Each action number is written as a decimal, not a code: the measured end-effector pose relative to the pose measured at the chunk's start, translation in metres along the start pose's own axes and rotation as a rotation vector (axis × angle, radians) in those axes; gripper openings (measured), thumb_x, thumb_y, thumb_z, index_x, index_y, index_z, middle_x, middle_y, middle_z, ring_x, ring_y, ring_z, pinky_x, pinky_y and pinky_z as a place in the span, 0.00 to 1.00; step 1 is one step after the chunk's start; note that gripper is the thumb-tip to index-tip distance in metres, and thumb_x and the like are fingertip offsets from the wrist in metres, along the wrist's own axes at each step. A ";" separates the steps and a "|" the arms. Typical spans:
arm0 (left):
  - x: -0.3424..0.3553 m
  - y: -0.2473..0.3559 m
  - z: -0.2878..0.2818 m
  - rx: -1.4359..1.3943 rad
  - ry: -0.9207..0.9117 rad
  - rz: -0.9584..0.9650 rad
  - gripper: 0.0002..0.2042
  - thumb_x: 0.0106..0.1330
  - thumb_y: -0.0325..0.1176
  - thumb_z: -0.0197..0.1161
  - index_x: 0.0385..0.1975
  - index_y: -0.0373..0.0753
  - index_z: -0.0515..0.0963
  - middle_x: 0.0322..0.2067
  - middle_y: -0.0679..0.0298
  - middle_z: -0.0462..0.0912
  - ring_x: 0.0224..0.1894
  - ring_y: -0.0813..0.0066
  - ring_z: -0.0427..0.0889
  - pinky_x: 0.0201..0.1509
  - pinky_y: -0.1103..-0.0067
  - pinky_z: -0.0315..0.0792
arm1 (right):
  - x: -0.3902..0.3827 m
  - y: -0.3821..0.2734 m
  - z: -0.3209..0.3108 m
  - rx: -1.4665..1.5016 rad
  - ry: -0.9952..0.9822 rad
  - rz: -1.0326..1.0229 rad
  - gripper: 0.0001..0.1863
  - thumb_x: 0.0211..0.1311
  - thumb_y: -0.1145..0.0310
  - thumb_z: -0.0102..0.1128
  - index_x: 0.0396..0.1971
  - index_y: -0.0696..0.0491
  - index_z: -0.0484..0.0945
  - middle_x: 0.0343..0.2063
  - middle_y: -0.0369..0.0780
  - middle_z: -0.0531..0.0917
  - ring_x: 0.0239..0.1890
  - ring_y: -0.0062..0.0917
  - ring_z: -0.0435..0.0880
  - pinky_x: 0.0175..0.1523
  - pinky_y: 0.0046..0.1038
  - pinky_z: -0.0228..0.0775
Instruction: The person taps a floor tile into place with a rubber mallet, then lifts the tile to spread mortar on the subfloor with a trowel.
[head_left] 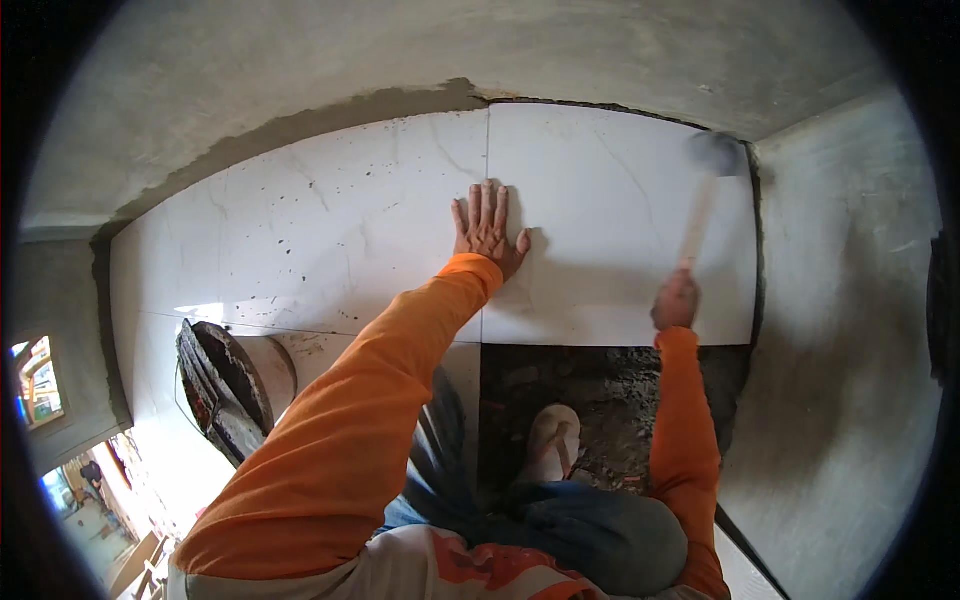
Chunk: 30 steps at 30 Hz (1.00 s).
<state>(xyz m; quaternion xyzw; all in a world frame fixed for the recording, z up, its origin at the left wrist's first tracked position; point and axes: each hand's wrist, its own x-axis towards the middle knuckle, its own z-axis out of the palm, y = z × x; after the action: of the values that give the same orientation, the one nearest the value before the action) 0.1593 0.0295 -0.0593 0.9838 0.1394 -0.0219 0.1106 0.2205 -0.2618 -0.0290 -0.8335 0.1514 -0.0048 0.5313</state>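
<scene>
My left hand (488, 235) lies flat with spread fingers across the seam between two large white marbled floor tiles. In my right hand (677, 300) is the wooden handle of a mallet (697, 222). Its dark round head (714, 154) is blurred by motion over the far right corner of the right tile (590, 220); whether it touches the tile I cannot tell. The left tile (380, 230) is sprinkled with dark specks of mortar. A dark gap runs between the right tile and the walls.
A mortar-caked bucket (270, 370) stands on the tiles left of my left arm. Near me, rough dark ground (625, 400) lies beside the tiles, with my sandalled foot (553, 440) on it. Grey walls (830, 290) close in the right and far sides. A doorway is at the lower left.
</scene>
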 end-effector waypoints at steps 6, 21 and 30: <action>0.001 -0.001 0.001 0.009 0.006 -0.004 0.39 0.65 0.55 0.45 0.71 0.38 0.46 0.72 0.53 0.42 0.75 0.54 0.36 0.74 0.53 0.31 | 0.004 -0.007 0.000 -0.069 0.064 -0.233 0.31 0.70 0.41 0.38 0.17 0.53 0.64 0.10 0.33 0.63 0.10 0.23 0.65 0.16 0.29 0.54; 0.005 0.000 -0.004 0.015 0.029 0.014 0.39 0.64 0.54 0.46 0.70 0.35 0.47 0.72 0.51 0.42 0.74 0.52 0.37 0.73 0.51 0.32 | -0.011 0.007 -0.008 -0.101 0.033 -0.364 0.27 0.72 0.45 0.37 0.26 0.54 0.69 0.10 0.33 0.65 0.09 0.25 0.61 0.18 0.27 0.55; 0.080 0.049 -0.008 0.081 0.001 -0.127 0.40 0.65 0.60 0.40 0.72 0.42 0.45 0.72 0.48 0.40 0.73 0.43 0.34 0.69 0.42 0.33 | 0.036 -0.043 -0.066 0.181 -0.049 -0.500 0.29 0.69 0.38 0.40 0.28 0.52 0.68 0.20 0.37 0.72 0.22 0.23 0.73 0.29 0.26 0.67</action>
<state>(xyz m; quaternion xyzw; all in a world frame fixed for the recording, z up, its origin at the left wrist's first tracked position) 0.2495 0.0068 -0.0466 0.9767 0.2004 -0.0342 0.0689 0.2546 -0.3126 0.0319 -0.7941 -0.0731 -0.1291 0.5894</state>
